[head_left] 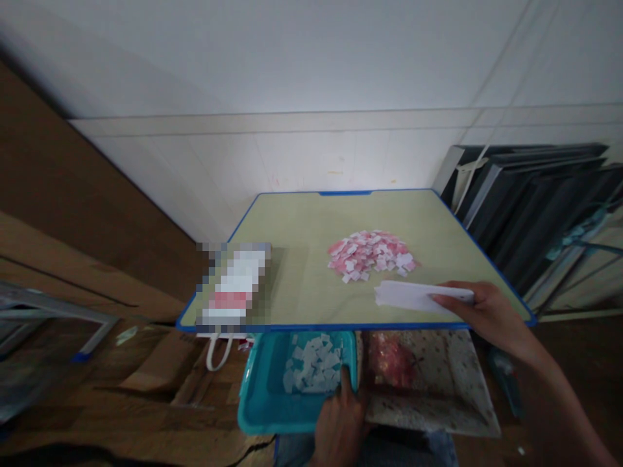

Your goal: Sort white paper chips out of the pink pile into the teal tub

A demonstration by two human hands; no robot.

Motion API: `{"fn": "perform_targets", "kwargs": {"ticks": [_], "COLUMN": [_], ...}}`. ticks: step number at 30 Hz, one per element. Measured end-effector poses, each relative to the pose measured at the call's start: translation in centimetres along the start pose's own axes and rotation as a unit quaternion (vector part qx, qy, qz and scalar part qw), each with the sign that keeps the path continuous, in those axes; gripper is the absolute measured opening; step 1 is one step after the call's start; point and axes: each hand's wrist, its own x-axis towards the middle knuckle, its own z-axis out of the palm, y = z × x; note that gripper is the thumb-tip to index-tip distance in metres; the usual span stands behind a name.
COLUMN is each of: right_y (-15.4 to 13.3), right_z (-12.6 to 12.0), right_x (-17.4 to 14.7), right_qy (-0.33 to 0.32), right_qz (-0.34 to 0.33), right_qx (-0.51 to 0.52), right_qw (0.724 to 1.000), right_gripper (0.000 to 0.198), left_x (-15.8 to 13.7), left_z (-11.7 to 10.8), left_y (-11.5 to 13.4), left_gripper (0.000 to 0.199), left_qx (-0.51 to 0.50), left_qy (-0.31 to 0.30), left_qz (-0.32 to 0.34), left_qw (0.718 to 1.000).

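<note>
Where the right hand [491,318] pinches, lower right: long white paper [403,295] (uneven tip)
Left hand [341,412], bottom: forefinger extended, hold unclear

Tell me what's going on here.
A person's right grip holds a white strip over the near right part of the table. The left grip is at the teal tray, its index finger stretched toward the white pieces inside; whether it touches them is unclear. A pink and white pile lies on the table, and a stained tray beside the teal one holds something red.
</note>
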Motion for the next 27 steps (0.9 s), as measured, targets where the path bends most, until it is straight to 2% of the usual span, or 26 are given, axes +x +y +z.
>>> {"fn": "perform_targets", "kwargs": {"ticks": [4,8,11,13,19,22,27], "right_y": [-0.4,-2.0,-3.0,-3.0,-1.2,-0.9,-1.0], "right_z": [-0.3,1.7,3.6,3.9,1.4,1.2,1.4], "right_x": [-0.2,0.1,0.6,0.7,0.4,0.2,0.2], "right_qy": [-0.008,-0.068,-0.044,-0.015,0.114,0.114,0.067], "right_qz": [0.004,-0.040,-0.059,-0.055,0.022,0.026,0.024], "right_qx": [-0.010,0.026,0.064,0.068,0.040,0.022,-0.016], "right_qw": [1.000,0.997,0.995,0.996,0.992,0.993,0.997], "right_gripper": [0.028,0.027,0.024,0.025,0.027,0.028,0.030], "left_x": [0.2,0.3,0.2,0.1,0.3,0.3,0.2], "left_z": [-0.1,0.1,0.2,0.2,-0.7,-0.9,-0.1], "left_y": [0.1,0.1,0.1,0.1,0.2,0.2,0.1], "left_gripper": [0.083,0.082,0.079,0.078,0.084,0.080,0.081], "left_qx": [-0.001,0.009,0.006,0.002,-0.015,-0.018,-0.011], "left_qy": [-0.009,-0.016,-0.015,-0.019,-0.057,-0.060,-0.026], "left_qz": [-0.004,-0.003,-0.001,-0.005,-0.011,-0.012,-0.004], "left_qw": [1.000,1.000,1.000,1.000,0.998,0.998,1.000]}}
